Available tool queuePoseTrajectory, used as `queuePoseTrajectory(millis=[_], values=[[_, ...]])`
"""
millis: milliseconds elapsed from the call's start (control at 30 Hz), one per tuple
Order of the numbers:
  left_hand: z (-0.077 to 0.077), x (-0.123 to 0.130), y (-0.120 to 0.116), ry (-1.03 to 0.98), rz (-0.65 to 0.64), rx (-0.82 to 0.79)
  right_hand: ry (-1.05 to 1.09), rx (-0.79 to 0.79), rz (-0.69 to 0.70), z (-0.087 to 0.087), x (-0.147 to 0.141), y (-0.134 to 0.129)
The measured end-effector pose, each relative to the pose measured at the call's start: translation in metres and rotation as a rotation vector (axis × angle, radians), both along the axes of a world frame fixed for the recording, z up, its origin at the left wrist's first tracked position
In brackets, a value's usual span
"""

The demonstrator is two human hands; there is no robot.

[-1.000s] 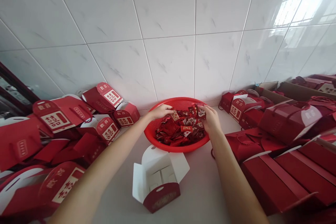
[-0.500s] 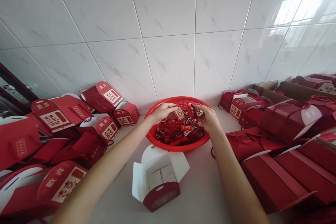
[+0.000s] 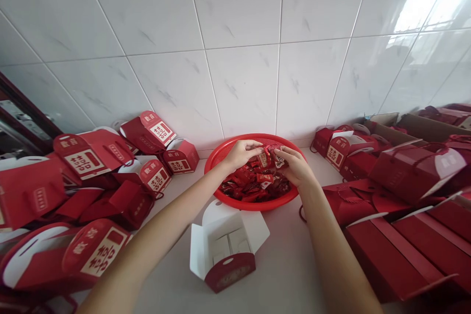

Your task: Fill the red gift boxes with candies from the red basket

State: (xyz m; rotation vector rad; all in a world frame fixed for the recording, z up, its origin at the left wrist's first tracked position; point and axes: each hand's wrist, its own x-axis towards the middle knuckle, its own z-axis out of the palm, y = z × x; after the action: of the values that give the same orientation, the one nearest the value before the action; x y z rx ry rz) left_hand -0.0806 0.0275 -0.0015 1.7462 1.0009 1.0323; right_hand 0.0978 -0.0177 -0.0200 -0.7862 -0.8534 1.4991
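Both hands are over a red plastic basket (image 3: pixel 211 169) heaped with red-wrapped sweets (image 3: pixel 243 181). My left hand (image 3: pixel 243 153) is closed on a small wrapped sweet (image 3: pixel 264 158) with a pale printed patch. Close beside it, my right hand (image 3: pixel 296 164) pinches red and white wrapped sweets (image 3: pixel 278 161); how many cannot be made out. In front of the basket stands an open gift box (image 3: pixel 235 271), dark red outside and white inside, its flaps spread. Pale blocky items (image 3: pixel 225 245) lie within that box.
Red gift boxes (image 3: pixel 88 157) with pale labels are piled at the left. More red boxes (image 3: pixel 393 250) and an opened brown carton (image 3: pixel 423 127) crowd the right side. A tiled wall (image 3: pixel 243 88) rises directly behind the basket.
My left hand has moved right with its sweet, closer to my right hand. The right hand keeps its sweets. The whole view has shifted slightly.
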Motion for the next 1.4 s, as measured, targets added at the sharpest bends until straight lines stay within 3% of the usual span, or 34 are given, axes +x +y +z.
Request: queuePoseTrajectory(millis=[200,300,400,500,733,900,1000,1133,1200,1400], values=[[-0.004,-0.005,-0.004,-0.055,0.043,-0.152,-0.028,0.002,-0.053,0.002,-0.001,0.0],[-0.008,-0.008,-0.007,0.225,0.041,-0.094,-0.025,-0.001,-0.12,0.002,-0.001,0.002],[-0.011,-0.009,-0.012,0.579,-0.109,0.063,-0.019,0.005,-0.174,0.001,-0.001,0.002],[-0.01,-0.006,-0.016,0.725,-0.2,0.097,-0.018,-0.002,-0.195,0.001,-0.001,0.002],[-0.007,-0.004,-0.018,0.746,-0.279,0.11,-0.021,-0.015,-0.212,0.003,-0.001,0.001],[-0.004,-0.005,-0.026,0.764,-0.171,0.162,-0.02,-0.007,-0.219,0.003,-0.002,0.001],[0.003,-0.015,-0.034,0.616,-0.114,0.136,-0.023,0.0,-0.209,0.005,-0.002,0.0],[0.021,-0.045,-0.063,0.361,-0.175,0.005,-0.005,-0.022,-0.161,0.011,-0.005,-0.004],[0.031,-0.062,-0.086,0.328,-0.22,-0.033,0.013,-0.03,-0.137,0.016,-0.008,-0.008],[0.047,-0.081,-0.151,0.584,-0.189,0.068,-0.103,0.106,-0.015,0.038,-0.023,-0.032]])
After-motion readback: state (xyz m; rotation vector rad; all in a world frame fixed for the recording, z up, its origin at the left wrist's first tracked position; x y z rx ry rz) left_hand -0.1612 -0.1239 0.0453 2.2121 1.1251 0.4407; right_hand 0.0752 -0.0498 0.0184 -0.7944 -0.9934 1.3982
